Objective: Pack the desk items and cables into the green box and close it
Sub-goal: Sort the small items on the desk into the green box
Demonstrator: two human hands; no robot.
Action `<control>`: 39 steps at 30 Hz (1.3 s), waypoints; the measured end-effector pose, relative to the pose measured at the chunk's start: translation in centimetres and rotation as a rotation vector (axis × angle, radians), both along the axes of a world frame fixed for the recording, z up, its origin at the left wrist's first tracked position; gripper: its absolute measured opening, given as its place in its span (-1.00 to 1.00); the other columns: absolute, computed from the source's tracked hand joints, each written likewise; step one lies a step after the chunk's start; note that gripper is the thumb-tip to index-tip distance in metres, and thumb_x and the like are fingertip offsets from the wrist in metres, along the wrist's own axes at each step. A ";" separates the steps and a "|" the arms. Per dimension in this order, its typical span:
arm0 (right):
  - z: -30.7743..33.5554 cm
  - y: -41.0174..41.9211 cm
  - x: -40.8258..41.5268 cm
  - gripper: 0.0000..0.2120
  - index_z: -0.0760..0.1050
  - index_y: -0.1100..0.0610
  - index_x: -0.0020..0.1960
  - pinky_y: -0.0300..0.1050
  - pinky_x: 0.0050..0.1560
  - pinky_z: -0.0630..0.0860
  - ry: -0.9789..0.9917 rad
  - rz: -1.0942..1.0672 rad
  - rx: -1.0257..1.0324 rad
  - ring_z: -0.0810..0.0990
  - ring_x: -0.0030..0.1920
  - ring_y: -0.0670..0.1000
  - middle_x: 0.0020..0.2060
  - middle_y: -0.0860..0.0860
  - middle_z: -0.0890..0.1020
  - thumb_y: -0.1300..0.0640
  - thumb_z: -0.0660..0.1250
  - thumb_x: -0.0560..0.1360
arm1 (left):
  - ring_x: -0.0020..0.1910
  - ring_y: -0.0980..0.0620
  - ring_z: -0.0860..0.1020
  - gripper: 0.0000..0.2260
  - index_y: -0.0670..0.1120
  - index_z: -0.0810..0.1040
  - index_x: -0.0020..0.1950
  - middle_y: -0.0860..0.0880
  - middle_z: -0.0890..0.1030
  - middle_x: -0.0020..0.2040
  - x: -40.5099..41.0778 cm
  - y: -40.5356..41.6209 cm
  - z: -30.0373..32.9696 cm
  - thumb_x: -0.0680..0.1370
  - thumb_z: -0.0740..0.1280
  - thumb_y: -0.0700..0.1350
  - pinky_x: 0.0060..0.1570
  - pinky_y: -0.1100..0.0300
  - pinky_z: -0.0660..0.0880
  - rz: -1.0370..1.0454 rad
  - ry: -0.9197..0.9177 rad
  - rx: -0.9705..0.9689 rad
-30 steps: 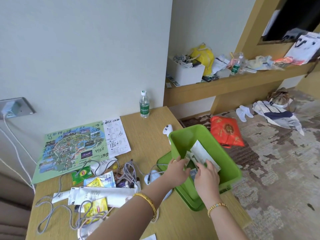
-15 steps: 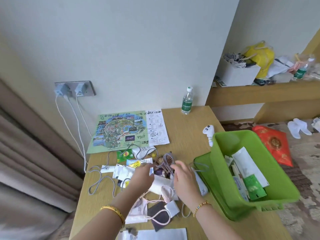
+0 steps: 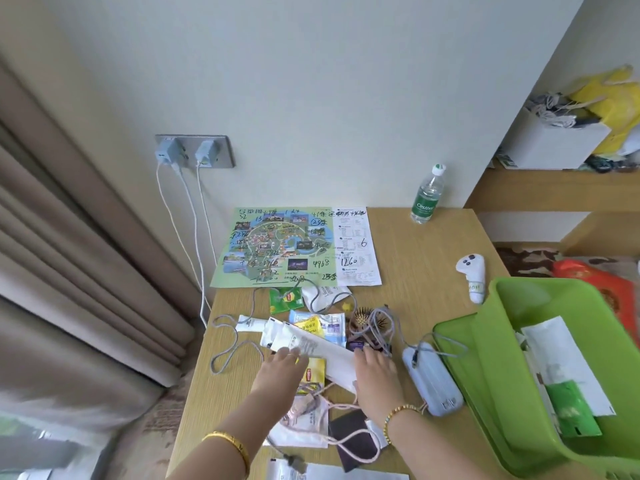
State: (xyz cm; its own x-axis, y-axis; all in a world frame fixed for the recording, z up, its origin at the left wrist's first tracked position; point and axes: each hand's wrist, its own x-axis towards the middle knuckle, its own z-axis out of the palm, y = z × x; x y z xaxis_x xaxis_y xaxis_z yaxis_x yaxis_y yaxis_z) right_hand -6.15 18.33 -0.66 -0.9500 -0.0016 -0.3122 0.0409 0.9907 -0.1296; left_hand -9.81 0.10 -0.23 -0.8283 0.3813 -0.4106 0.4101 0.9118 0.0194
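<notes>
- Hands are seen low in the head view, both over the clutter at the middle of the light wooden desk [image 3: 426, 258].
- The left hand [image 3: 280, 370] is laid flat with fingers fairly straight on the near end of a long white printed paper packet [image 3: 313, 351]; nothing is seen to be gripped by it.
- The right hand [image 3: 375, 379] is set on the packet's other end, fingers bent a little over its edge; whether the packet is pinched cannot be told.
- The open green plastic box [image 3: 491, 341] stands at the desk's right edge, well apart from the hands, with a white paper sleeve [image 3: 561, 362] and a small green packet [image 3: 571, 407] already lying inside.
- Left unpacked on the desk: a grey braided cable [image 3: 228, 344], a pink cord [image 3: 346, 434], a yellow tea sachet [image 3: 313, 374], a green tea sachet [image 3: 284, 299], a pale blue oblong case [image 3: 433, 379], a white hand controller [image 3: 472, 277] and a printed colour map [image 3: 280, 245].
- Step judged in hand: the white packet is being gathered for the box; packing is judged well short of done, the box not yet closed.
- Next move calls for a firm hold at both ends, a lift clear of the cables tangled beside it, then a carry rightward over the box rim.
</notes>
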 end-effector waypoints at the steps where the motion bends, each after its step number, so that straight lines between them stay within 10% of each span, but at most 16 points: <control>1: -0.2 -0.1 -0.2 -0.49 0.13 0.13 0.43 -0.01 0.39 0.20 0.013 -0.017 0.000 0.26 0.36 0.10 0.39 0.08 0.27 0.13 0.22 0.55 | 0.40 -0.15 0.25 -0.40 -0.13 0.20 0.43 -0.14 0.30 0.42 -0.3 0.3 -0.1 0.43 0.24 -0.43 0.33 0.01 0.30 -0.030 -0.004 0.003; 15: -1.3 -0.4 -0.1 -0.56 0.30 0.10 0.25 -0.05 0.28 0.27 0.054 -0.162 0.026 0.35 0.22 0.07 0.19 0.04 0.40 -0.08 0.30 0.47 | 0.22 -0.09 0.40 -0.52 -0.07 0.32 0.35 -0.07 0.47 0.23 -1.9 1.5 -1.4 0.46 0.23 -0.36 0.21 0.08 0.35 -0.037 0.042 0.012; 21: 0.4 -0.6 -0.8 -0.92 0.38 0.05 0.03 -0.03 0.09 0.31 0.076 -0.229 -0.192 0.51 0.03 0.09 -0.09 0.00 0.59 0.10 0.20 0.55 | -0.08 -0.16 0.53 -0.74 0.00 0.29 0.12 -0.05 0.62 0.04 -2.4 1.3 0.4 0.52 0.10 -0.30 -0.36 0.17 0.23 0.066 -0.078 0.131; 26: 2.8 -0.4 -1.1 -0.85 0.28 0.08 -0.18 -0.09 -0.27 0.16 0.204 -0.326 -0.381 0.32 -0.27 0.05 -0.43 -0.07 0.31 0.19 0.15 0.56 | -0.37 -0.07 0.45 -0.86 -0.05 0.24 -0.08 -0.03 0.45 -0.36 -3.4 1.3 2.0 0.62 0.08 -0.02 -0.38 0.13 0.28 0.293 -0.160 0.553; 32: 5.8 0.8 -0.5 -0.79 0.24 0.09 -0.23 -0.22 -0.44 0.13 0.403 -0.613 -0.813 0.19 -0.41 -0.07 -0.42 -0.05 0.27 0.17 0.13 0.59 | -0.44 -0.05 0.56 -0.83 -0.02 0.32 -0.17 -0.12 0.60 -0.24 -3.5 3.3 6.1 0.59 0.19 -0.04 -0.44 0.13 0.49 0.639 -0.137 1.048; 39: 10.6 6.0 1.8 -0.79 0.27 0.07 -0.23 -0.16 -0.47 0.15 0.651 -0.704 -0.790 0.22 -0.49 -0.07 -0.49 -0.05 0.30 0.08 0.14 0.58 | -0.55 0.03 0.50 -0.84 -0.06 0.23 0.18 -0.10 0.53 -0.21 -1.7 12.1 11.0 0.61 0.07 -0.22 -0.47 0.16 0.55 0.718 -0.313 1.275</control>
